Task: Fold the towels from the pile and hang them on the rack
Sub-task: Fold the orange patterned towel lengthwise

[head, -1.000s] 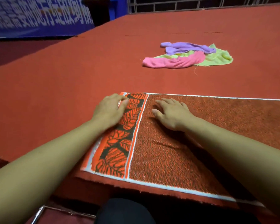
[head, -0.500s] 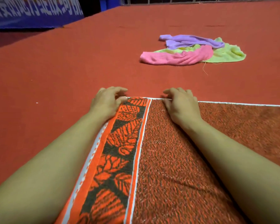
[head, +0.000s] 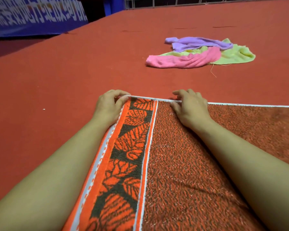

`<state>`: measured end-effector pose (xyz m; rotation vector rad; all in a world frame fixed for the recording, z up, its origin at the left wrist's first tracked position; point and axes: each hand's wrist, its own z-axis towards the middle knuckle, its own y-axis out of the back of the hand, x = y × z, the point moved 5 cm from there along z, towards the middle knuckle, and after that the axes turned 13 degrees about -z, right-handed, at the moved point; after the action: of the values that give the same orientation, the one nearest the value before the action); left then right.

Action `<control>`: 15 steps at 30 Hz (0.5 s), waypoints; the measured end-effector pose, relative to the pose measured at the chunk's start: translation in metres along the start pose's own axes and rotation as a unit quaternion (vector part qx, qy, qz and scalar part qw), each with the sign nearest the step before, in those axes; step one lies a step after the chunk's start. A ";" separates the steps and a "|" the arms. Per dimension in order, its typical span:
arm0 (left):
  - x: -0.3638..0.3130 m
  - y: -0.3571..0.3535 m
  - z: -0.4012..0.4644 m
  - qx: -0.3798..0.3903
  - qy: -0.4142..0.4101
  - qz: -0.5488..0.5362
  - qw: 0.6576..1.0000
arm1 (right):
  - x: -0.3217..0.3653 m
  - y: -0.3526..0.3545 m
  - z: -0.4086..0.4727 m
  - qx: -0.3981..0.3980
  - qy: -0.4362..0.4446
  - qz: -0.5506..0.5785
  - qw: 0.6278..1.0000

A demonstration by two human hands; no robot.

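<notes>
An orange and dark patterned towel (head: 182,164) with a leaf-print border and white edging lies flat on the red surface in front of me. My left hand (head: 109,106) pinches its far left corner, thumb on top and fingers curled under the edge. My right hand (head: 188,107) pinches the far white edge a little to the right, fingers curled over it. Farther back to the right lies the pile: a pink towel (head: 183,60), a purple towel (head: 198,44) and a light green towel (head: 235,54), crumpled together. No rack is in view.
The red cloth-covered surface (head: 65,77) stretches wide to the left and back. A blue banner (head: 32,15) with white characters stands at the far left. A metal railing (head: 173,1) runs along the far edge.
Both hands slid from the middle of the towel up to its far edge and took hold of it. The camera came closer and lower over the towel.
</notes>
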<state>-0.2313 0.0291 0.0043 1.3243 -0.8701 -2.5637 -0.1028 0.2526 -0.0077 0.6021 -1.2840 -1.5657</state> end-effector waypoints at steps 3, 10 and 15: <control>-0.001 0.001 -0.001 -0.013 -0.002 -0.018 1.000 | -0.001 0.005 0.000 -0.033 -0.002 0.048 0.998; -0.007 0.019 -0.013 -0.116 0.020 -0.129 0.985 | 0.000 0.027 -0.010 -0.079 -0.007 0.120 0.990; -0.029 0.046 -0.044 -0.171 -0.019 -0.138 0.975 | 0.017 0.071 -0.048 -0.051 0.070 0.167 0.982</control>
<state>-0.1857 -0.0176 0.0299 1.3715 -0.2373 -2.7838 -0.0431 0.2192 0.0465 0.3998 -1.1244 -1.2792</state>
